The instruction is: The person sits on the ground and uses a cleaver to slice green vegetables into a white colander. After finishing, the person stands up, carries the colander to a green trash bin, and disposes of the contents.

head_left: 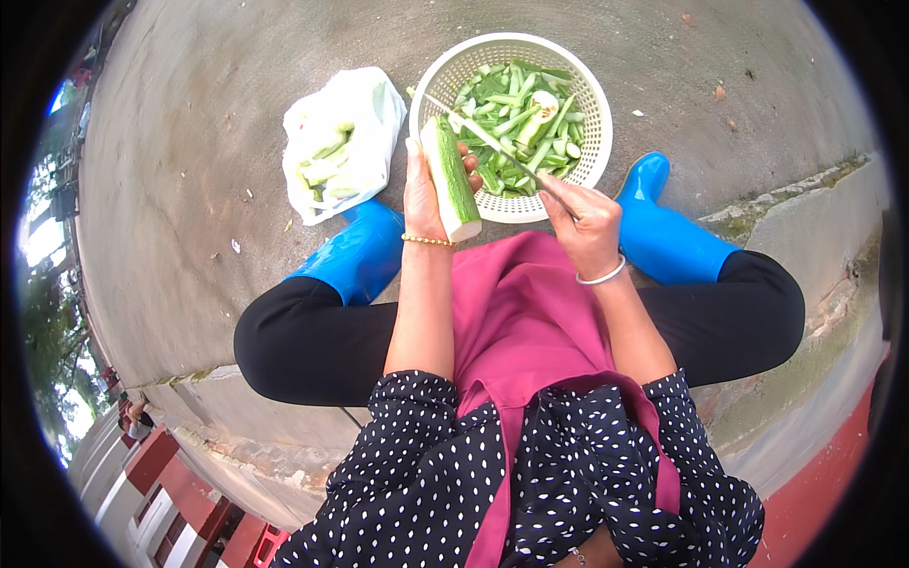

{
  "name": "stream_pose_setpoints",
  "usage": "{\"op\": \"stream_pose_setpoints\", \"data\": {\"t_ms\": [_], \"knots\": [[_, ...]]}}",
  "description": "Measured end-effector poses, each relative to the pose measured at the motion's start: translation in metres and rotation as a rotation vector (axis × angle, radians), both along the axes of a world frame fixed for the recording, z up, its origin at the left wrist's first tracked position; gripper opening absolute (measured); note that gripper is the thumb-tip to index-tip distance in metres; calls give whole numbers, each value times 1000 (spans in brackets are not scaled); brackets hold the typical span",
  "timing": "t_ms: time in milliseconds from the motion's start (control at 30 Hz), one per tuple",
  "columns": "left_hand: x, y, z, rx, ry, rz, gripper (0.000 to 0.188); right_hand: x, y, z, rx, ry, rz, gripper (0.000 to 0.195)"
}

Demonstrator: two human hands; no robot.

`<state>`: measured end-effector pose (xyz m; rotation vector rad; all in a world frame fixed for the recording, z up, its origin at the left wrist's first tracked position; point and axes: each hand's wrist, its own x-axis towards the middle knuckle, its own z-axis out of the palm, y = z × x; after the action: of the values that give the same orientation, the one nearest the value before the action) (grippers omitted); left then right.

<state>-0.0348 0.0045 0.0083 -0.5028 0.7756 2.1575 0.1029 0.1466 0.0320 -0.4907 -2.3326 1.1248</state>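
Note:
My left hand (424,192) grips a long green gourd or squash (451,177), partly peeled to pale flesh along one side and cut flat at its lower end. In my right hand (586,216) is a knife (490,138) with a long narrow blade, which reaches up and left across the gourd's upper end. Behind both hands stands a round white plastic colander basket (602,128). It holds green peel strips and cut pieces, with a gourd chunk (536,124) showing seedy flesh on top.
A white plastic bag (362,96) with pale green peeled pieces lies on the concrete ground (213,177), left of the basket. Blue rubber boots (369,248) flank the work area. A concrete ledge (817,206) runs behind my legs. Another person (135,419) is far off at the left edge.

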Motion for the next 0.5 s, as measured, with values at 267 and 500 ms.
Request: {"op": "stream_pose_setpoints", "data": {"t_ms": [267, 500], "knots": [[-14, -7, -17, -120, 50, 23, 51, 4, -19, 43, 286, 122, 346, 34], [-8, -2, -14, -378, 282, 102, 54, 5, -21, 42, 293, 140, 352, 34]]}}
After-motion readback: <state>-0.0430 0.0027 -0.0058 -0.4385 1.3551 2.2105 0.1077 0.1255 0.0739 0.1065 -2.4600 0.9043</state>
